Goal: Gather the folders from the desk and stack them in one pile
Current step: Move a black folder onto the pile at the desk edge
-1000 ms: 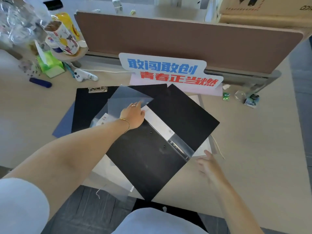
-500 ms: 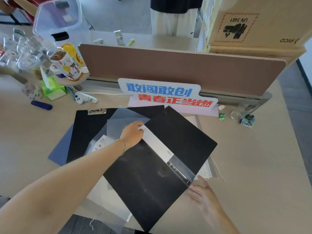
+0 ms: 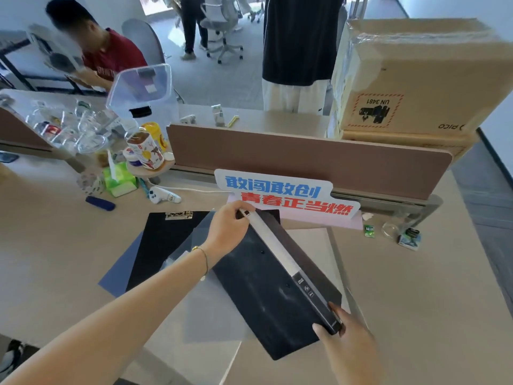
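Note:
A black folder (image 3: 266, 295) with a white spine label lies slanted across the desk, folded shut. My left hand (image 3: 227, 234) grips the far end of its spine. At the near end of the spine, my right hand (image 3: 347, 337) holds the corner. Under it lie a clear plastic sleeve (image 3: 205, 309), a black clipboard (image 3: 163, 245) with a metal clip, a blue-grey folder (image 3: 122, 268) and a beige folder (image 3: 313, 245).
A blue-and-red sign (image 3: 286, 195) stands behind the folders against the brown divider (image 3: 305, 154). Cups, glassware and a green tissue pack (image 3: 119, 179) crowd the back left. Small items (image 3: 408, 237) sit at right. A cardboard box (image 3: 416, 79) tops the divider. People are beyond the desk.
The black folder, lying open before, is now folded shut. My left hand slid up to the spine's far end and my right hand took hold of its near end. My view tilted up.

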Demonstrator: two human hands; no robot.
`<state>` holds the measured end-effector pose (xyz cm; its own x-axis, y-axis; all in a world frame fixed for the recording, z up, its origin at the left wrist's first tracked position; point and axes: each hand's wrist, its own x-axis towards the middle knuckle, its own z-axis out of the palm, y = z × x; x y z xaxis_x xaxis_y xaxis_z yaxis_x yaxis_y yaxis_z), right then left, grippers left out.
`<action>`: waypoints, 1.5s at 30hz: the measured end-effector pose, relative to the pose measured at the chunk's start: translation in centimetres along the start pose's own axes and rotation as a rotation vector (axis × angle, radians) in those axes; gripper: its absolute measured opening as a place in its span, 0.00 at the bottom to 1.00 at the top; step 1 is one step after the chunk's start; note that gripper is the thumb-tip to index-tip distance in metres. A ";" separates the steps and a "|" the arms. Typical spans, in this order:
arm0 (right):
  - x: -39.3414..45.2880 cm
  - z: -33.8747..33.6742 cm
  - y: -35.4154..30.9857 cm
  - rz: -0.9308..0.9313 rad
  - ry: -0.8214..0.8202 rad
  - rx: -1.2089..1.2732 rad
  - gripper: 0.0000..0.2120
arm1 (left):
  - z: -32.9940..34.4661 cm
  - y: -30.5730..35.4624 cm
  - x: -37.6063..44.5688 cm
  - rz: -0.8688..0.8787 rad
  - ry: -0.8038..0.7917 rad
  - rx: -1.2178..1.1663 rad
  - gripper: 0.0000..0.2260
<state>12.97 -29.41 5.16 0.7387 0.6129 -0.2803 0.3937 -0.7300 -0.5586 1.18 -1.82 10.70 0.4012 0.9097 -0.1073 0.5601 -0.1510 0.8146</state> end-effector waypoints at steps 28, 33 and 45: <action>0.7 2.8 -2.1 -0.860 -0.018 0.091 0.16 | -1.3 -1.8 -9.1 -0.797 0.259 -0.790 0.14; 3.7 0.4 -3.4 -0.370 -0.141 0.132 0.32 | -1.9 -2.8 -10.5 -0.745 0.258 -0.872 0.15; 8.4 -4.8 0.5 0.228 -0.377 0.931 0.16 | 2.5 -0.6 -9.6 -0.654 -0.051 -0.820 0.18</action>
<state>21.98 -26.11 6.27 0.4603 0.6610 -0.5926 -0.4327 -0.4159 -0.7999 -1.17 -11.43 9.80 0.2385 0.6993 -0.6739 0.0238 0.6895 0.7239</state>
